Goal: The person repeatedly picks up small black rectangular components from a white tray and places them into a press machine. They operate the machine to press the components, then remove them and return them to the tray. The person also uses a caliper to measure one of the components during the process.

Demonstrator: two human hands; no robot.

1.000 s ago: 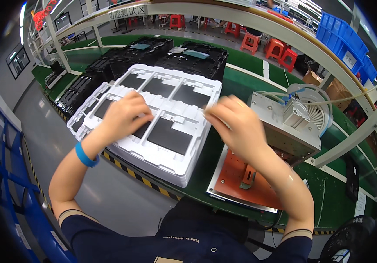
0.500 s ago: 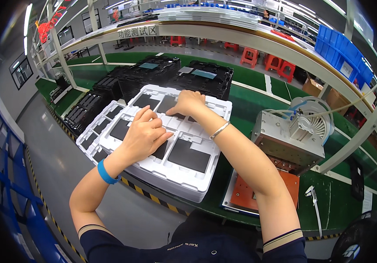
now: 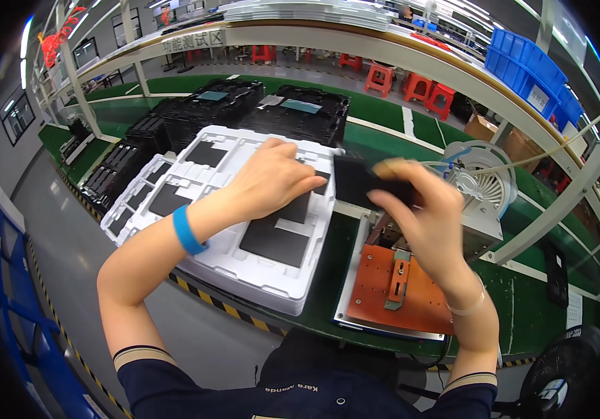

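My right hand, blurred by motion, grips a thin dark flat panel between thumb and fingers, just off the right edge of a white moulded tray. Over the tray's middle is my left hand, its fingers curled and its thumb stretched to the right. What it holds, if anything, I cannot make out. Dark panels lie in the tray's pockets, among them a notched panel at the near right and another at the left. The white trays are stacked.
A metal fixture with an orange plate stands right of the trays, with a round white fan-like part behind it. Stacked black trays stand at the back. Overhead runs a shelf beam. A black fan is at the near right.
My right hand has moved right from the tray, carrying a dark panel off it. My left hand has moved right and farther up over the tray. The view has shifted slightly.
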